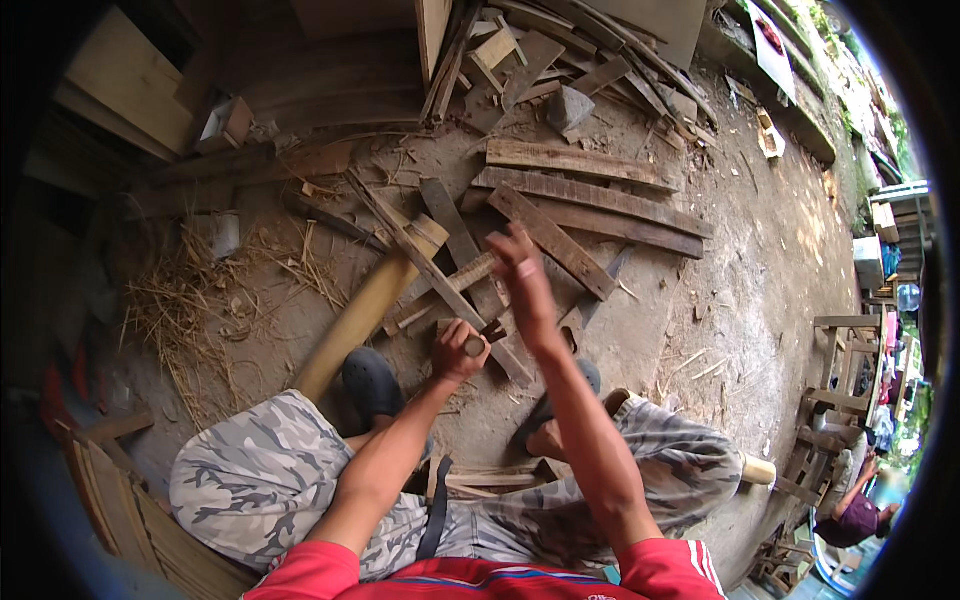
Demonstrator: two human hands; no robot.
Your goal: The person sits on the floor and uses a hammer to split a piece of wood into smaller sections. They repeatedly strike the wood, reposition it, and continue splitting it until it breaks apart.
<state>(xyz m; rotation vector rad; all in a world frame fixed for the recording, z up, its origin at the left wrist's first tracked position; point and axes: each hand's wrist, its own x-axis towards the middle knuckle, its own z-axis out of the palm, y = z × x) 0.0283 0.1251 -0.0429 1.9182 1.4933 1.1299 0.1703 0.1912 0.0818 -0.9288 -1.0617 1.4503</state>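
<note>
My left hand [458, 358] is closed around what looks like a claw hammer [474, 346]. Its round tan end faces up, and a dark forked piece shows beside my fingers. Just beneath lies a long narrow wood strip [425, 262], crossing a thick tan pole [362, 312] and other pieces. Farther forward, my right hand [522, 265] is raised with its fingers apart and nothing visible in it. Below and beyond that hand, a short dark board [555, 243] lies slanted across longer weathered planks [590, 212].
Scrap wood and a grey block [570, 108] are heaped at the far side. Dry straw-like shavings [195, 300] cover the left ground. Dark clogs [372, 382] are on my feet. At right stand wooden frames [845, 390], with another person [858, 520] nearby.
</note>
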